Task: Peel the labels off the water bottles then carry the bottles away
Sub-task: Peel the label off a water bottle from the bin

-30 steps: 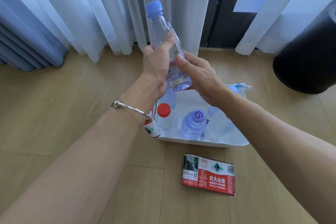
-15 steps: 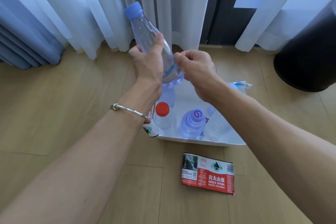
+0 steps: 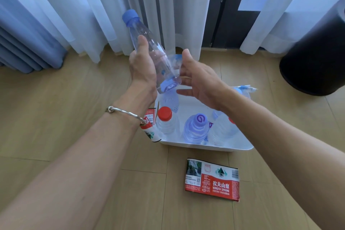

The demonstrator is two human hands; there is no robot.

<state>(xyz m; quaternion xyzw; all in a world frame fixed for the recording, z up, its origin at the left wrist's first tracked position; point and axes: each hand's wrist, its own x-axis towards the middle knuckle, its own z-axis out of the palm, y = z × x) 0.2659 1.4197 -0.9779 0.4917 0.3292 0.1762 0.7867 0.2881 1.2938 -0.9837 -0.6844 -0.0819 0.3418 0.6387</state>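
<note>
Since the earlier frame, the right hand [image 3: 200, 80] has opened from a pinch and a clear film label [image 3: 174, 65] now stands partly lifted off the held bottle [image 3: 149, 50]. Largest first: the wooden floor [image 3: 56, 117] carries a white bin [image 3: 205, 147] of capped bottles; a peeled red label [image 3: 212, 180] lies flat just in front. Above the bin, the left hand [image 3: 142, 67] wraps the tilted bottle's mid-body, fingers clamped on it. Right fingers [image 3: 186, 56] are spread apart, touching the loose film. Judged: the bottle is light, thin-walled and slick, denting under squeeze; the label is flimsy, best pinched at its free edge.
</note>
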